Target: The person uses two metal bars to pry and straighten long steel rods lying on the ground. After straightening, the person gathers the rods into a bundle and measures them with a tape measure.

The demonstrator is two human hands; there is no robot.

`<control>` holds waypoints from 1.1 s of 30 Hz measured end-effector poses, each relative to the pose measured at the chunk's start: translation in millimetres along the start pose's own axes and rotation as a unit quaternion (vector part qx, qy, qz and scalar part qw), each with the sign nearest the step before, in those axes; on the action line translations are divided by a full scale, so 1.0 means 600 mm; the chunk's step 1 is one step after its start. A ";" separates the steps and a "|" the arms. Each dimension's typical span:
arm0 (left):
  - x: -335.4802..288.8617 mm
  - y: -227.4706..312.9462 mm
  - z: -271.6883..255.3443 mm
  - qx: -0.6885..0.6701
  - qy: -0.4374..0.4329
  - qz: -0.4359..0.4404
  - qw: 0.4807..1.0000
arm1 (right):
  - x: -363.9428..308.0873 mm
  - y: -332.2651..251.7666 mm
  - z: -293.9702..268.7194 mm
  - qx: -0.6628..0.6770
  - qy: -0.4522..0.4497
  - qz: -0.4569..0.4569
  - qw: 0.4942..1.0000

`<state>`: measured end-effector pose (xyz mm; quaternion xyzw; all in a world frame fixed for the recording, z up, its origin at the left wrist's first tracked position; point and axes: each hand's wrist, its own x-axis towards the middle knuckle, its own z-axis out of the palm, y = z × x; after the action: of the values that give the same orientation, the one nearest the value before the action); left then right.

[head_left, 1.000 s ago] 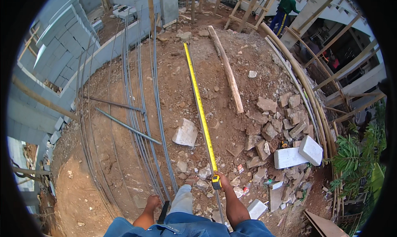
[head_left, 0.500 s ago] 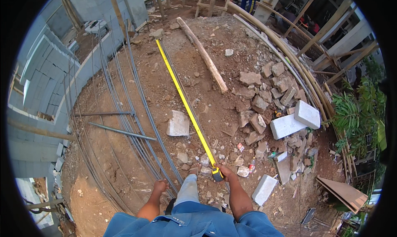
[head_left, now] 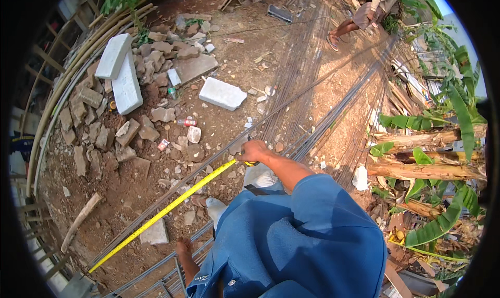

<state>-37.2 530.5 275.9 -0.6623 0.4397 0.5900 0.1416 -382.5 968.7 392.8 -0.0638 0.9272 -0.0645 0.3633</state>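
My right hand (head_left: 253,151) is closed around a tape measure (head_left: 251,163), whose case is mostly hidden under the fingers. From it the yellow tape blade (head_left: 166,210) runs straight out over the ground to the lower left, beside thin dark steel bars (head_left: 151,209). Low in the view, my left hand (head_left: 183,247) hangs with loosely bent fingers and nothing visible in it. Nearest to that hand are a pale stone block (head_left: 155,232) and grey steel rods (head_left: 200,234).
Broken stones (head_left: 104,131) and white blocks (head_left: 127,87) are heaped at the left, with another white block (head_left: 223,94) farther right. Long rebar (head_left: 338,113) crosses the ground. A person (head_left: 372,14) stands at the far right. Banana plants (head_left: 416,168) line the right side.
My view has swung to the right, bringing the long rebar, the person and the banana plants into sight. The tape measure stays in my right hand with its blade still extended.
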 end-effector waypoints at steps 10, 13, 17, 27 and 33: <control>-0.174 0.003 0.413 0.400 -0.101 0.079 0.908 | 0.036 0.472 -0.110 0.112 0.134 -0.036 0.984; -0.236 0.000 0.582 0.468 -0.138 0.071 0.870 | 0.029 0.625 -0.177 0.124 0.173 -0.006 0.977; -0.303 0.004 0.807 0.518 -0.183 0.079 0.832 | 0.027 0.786 -0.242 0.105 0.197 0.016 0.975; -0.446 -0.038 1.387 0.596 -0.234 0.094 0.763 | 0.153 1.158 -0.348 0.102 0.269 -0.042 0.957; -0.564 -0.119 1.669 0.598 -0.208 0.055 0.772 | 0.211 1.460 -0.463 0.106 0.155 -0.008 0.982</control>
<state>-613.3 1419.1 294.4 -0.2798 0.6989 0.3382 0.5647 -726.8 1829.6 365.6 -0.0217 0.9598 -0.1743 0.2191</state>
